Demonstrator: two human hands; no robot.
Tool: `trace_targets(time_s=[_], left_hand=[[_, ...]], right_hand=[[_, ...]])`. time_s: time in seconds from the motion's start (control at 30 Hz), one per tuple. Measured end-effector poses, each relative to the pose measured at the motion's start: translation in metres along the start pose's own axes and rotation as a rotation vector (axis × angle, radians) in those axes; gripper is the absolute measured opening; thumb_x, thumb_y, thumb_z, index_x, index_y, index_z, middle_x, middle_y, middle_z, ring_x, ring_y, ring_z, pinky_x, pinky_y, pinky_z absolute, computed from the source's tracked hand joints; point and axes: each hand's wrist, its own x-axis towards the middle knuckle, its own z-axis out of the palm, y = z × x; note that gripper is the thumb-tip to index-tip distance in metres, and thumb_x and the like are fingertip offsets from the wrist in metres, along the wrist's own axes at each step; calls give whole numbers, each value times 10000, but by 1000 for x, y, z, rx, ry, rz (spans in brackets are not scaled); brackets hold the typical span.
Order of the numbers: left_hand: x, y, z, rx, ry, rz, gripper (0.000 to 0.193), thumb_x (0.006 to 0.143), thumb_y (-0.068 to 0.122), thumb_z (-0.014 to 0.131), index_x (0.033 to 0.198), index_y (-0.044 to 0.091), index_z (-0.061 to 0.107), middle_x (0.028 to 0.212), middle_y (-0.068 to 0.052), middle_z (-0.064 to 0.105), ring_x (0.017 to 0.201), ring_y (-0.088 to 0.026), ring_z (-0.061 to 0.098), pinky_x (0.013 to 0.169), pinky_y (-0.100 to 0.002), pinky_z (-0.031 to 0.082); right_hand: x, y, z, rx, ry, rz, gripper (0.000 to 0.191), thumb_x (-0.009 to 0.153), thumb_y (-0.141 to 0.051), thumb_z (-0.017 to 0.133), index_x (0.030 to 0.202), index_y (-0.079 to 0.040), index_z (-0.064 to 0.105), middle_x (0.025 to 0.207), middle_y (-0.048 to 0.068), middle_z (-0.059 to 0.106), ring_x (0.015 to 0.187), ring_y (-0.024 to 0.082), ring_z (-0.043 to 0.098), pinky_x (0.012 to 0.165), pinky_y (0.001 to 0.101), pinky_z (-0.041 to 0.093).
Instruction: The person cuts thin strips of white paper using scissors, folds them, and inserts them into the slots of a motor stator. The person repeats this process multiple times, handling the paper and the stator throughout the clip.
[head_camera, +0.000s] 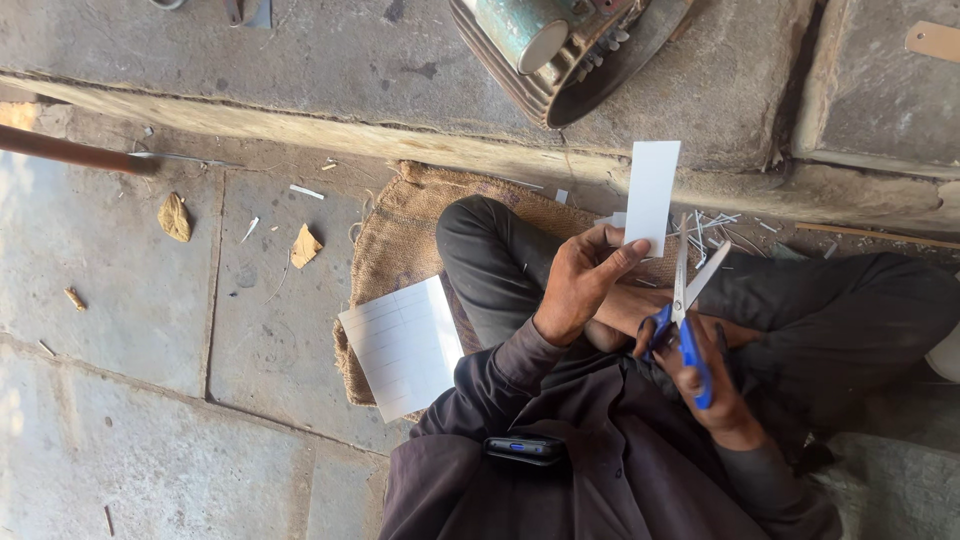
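Two hands are at work here, both closed on something. The left hand (578, 285) pinches the lower edge of a white card strip (651, 196) between thumb and fingertips, so the strip stands up and away from the palm, nearly all of its length free above the grip. The right hand (700, 375) is closed through the blue handles of a pair of scissors (684, 310), whose blades are parted in a narrow V and point up toward the strip's lower right corner. The blade tips sit just beside the strip, close to the left fingertips; whether steel already touches card I cannot tell.

As I judge it, the risk lies in that closeness: the left fingertips hold the strip right where the blades open, so a cut taken too low could nick a finger. The strip is also held by one end only, so it could bend or swivel as the blades close, giving a crooked cut.

Beyond the hands, the person sits cross-legged in dark trousers on a burlap sack (395, 235) spread on the stone floor (120, 330). A ruled white sheet (402, 345) lies on the sack by the left knee, thin white offcuts (712, 228) are scattered behind the scissors, and an old motor housing (560, 50) rests on the raised stone ledge (330, 75).
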Motion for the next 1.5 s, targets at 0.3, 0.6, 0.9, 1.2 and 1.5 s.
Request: trace_targets(time_s=[0.3,0.6,0.9,1.2,1.5], left_hand=[[3,4,23,-168,-99,-96,218,1015,177,700,1052,-33,659,954,-112,732,865,-154,725,809,-310,628],[6,-2,33,-171,-121,-64,230,1034,182,704,1066,-40,654,960,-137,727,853,-161,727,795,-301,628],[6,-2,33,-232,-129,-95,206,1028,164,695,1064,-32,644,970,-140,731,877,-161,730,819,-302,625],[6,-1,32,-142,-122,-58,242,1046,204,694,1040,-31,638,935,-119,714,858,-151,712,800,-290,610],[8,1,33,-73,-111,-44,280,1018,250,703,1022,-23,642,917,-117,717,857,-162,732,815,-303,636]], right_hand=[[9,2,7,-310,27,-181,962,866,-750,674,1333,47,407,1127,134,543,1018,189,556,900,351,501],[14,-12,21,-182,52,-221,1045,866,-756,663,1434,66,360,1035,124,591,931,173,576,835,330,500],[11,-11,18,-120,45,-214,1000,879,-694,708,1414,82,371,1091,152,564,996,196,562,876,341,479],[8,1,10,-248,103,-279,927,941,-666,642,1410,95,396,1100,157,578,964,199,597,833,343,519],[5,3,7,-406,165,-297,823,982,-612,595,1405,81,461,1041,118,610,840,149,627,746,299,545]])
